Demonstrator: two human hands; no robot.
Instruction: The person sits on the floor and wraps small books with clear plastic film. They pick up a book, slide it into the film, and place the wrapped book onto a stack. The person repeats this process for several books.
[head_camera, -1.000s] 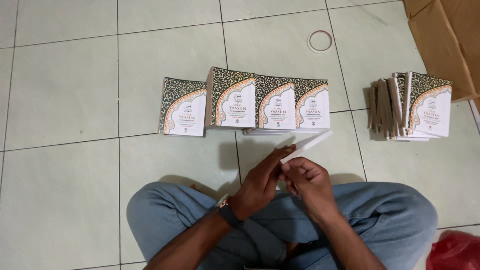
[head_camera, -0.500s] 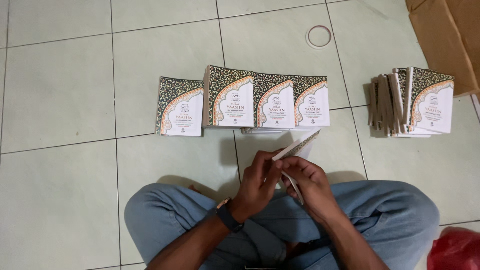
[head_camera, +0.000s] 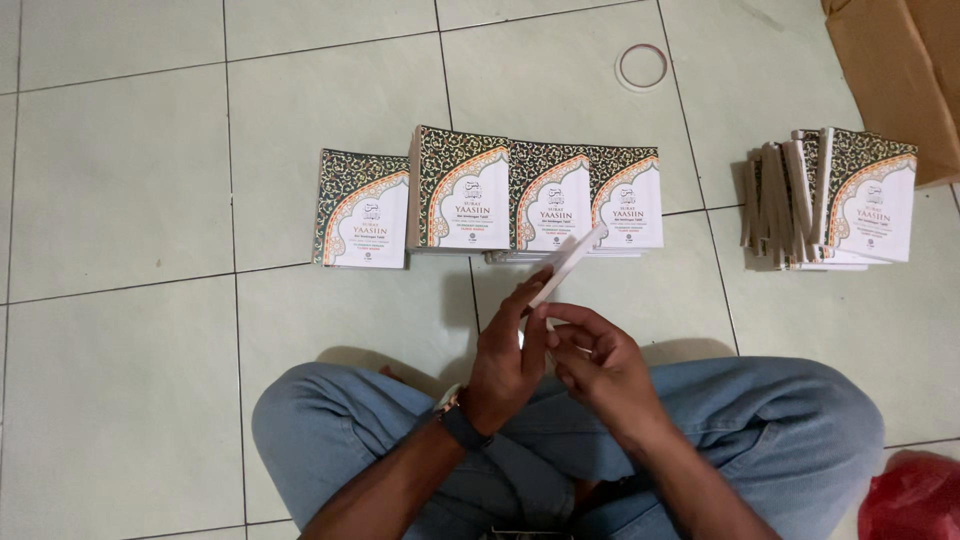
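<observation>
Left hand (head_camera: 510, 360) is closed around the lower end of a thin booklet (head_camera: 565, 265), which is seen edge-on and slants up and to the right, its top end reaching just over the row of booklets on the floor. Right hand (head_camera: 600, 365) sits just beside the left, fingers curled and pinched toward the booklet's lower edge; it seems to touch that edge, though the contact is partly hidden behind the left hand. A dark watch (head_camera: 465, 428) sits on the left wrist. Both hands hover above the person's crossed legs in blue jeans (head_camera: 780, 430). On the pale tiled floor (head_camera: 120, 200) ahead lies a row of booklets (head_camera: 500, 195) with green patterned covers, overlapping one another. Off to the right, well apart, stands a second stack of booklets (head_camera: 840, 200). A tape ring (head_camera: 642, 67) lies farther back, a cardboard box (head_camera: 900, 70) fills the top right corner, and a red bag (head_camera: 915, 500) shows at bottom right.
</observation>
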